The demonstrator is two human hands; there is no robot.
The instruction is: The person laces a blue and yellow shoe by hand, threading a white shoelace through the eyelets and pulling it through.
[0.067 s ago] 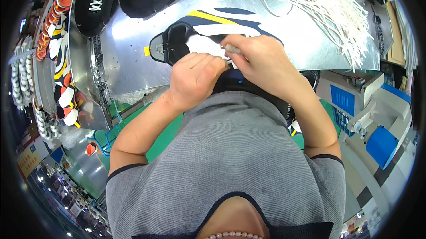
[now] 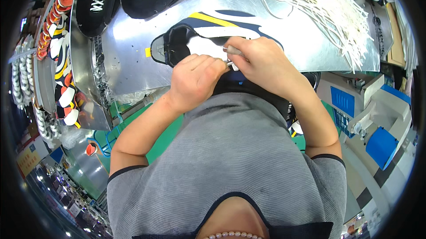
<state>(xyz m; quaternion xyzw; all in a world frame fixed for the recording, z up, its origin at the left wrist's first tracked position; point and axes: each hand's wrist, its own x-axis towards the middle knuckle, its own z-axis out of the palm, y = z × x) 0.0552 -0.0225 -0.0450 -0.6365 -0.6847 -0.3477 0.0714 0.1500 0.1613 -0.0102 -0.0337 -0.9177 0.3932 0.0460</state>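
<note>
A shoe upper (image 2: pixel 159 49) in black, grey, white and navy lies on its side on the metal table, a yellow tab at its heel. Over its near edge, my left hand (image 2: pixel 195 79) is closed in a fist, thumb side toward the other hand; its fingers hide what they hold. Close on its right, my right hand (image 2: pixel 266 63) grips a small tool with a pale, thick handle (image 2: pixel 234 51) and a thin metal tip. A short white and shiny piece shows between the two hands, too small to name. Both hands cover the upper's lacing area.
A heap of white laces (image 2: pixel 328 12) spreads over the far right of the metal table (image 2: pixel 133 72). Black shoe uppers (image 2: pixel 95 8), one laced in white, lie at the far left. Stacked orange and white pieces (image 2: pixel 57 21) line the left edge. A grey and blue machine (image 2: pixel 377 123) stands at right.
The right hand and its tool have shifted very slightly to the right and down. The shoe upper has moved slightly with them. The left hand is nearly still.
</note>
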